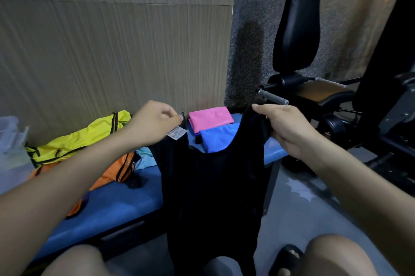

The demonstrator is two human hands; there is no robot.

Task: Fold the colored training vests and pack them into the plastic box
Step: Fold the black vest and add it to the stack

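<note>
Over the bench (116, 204), our left hand (155, 122) and right hand (285, 127) each pinch a strap of the black vest (213, 186). Its white tag (177, 134) has writing too small to read.

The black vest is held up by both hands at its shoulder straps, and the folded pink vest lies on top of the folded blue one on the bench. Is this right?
Not quite. The head view shows the order reversed: the folded blue vest overlaps the folded pink vest on the bench. The rest holds: the left hand and right hand hold up the black vest by its shoulder straps.
</note>
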